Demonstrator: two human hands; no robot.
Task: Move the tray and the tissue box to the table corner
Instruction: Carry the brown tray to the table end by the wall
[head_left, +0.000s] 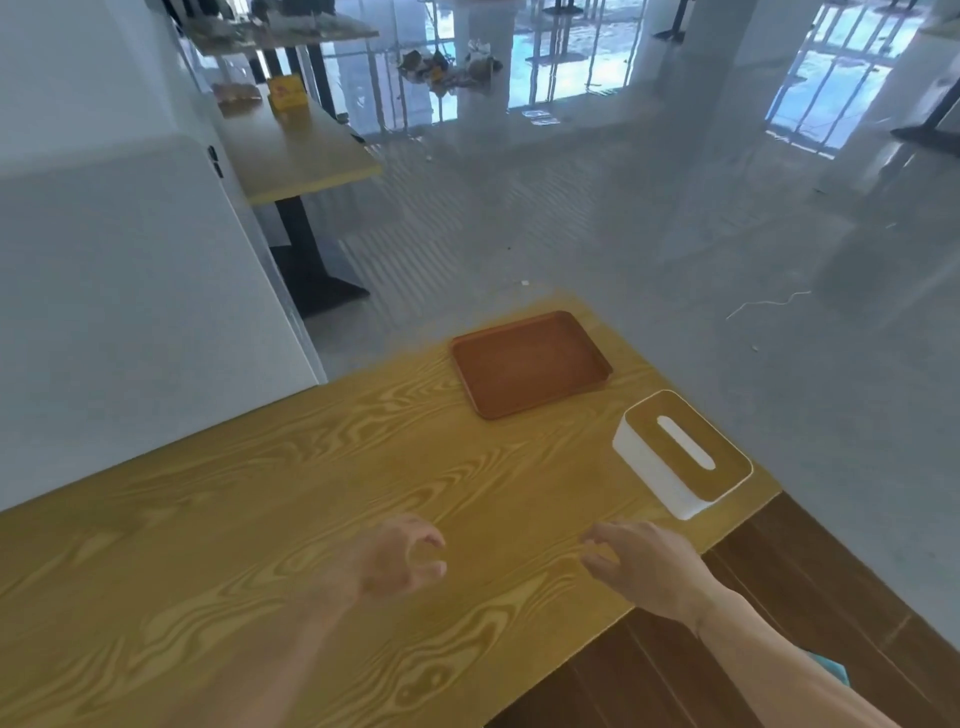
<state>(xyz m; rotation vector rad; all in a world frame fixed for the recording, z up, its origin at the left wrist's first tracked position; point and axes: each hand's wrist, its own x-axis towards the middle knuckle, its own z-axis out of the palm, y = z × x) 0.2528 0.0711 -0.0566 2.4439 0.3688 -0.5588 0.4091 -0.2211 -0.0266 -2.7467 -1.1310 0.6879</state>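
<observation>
Both hands hover empty over the wooden table (218, 525): left hand (397, 558) loosely curled, right hand (641, 564) half open. Farther off, the brown tray (530, 364) lies at the corner, the tissue box (680, 452) just beside it.

I am looking past my table at a second wooden table (296, 150) standing against the white wall (104, 291). A yellow box (285, 92) is sitting on its far end. Glossy grey floor (649, 218) is reflecting windows, and debris (447, 67) is lying there.
</observation>
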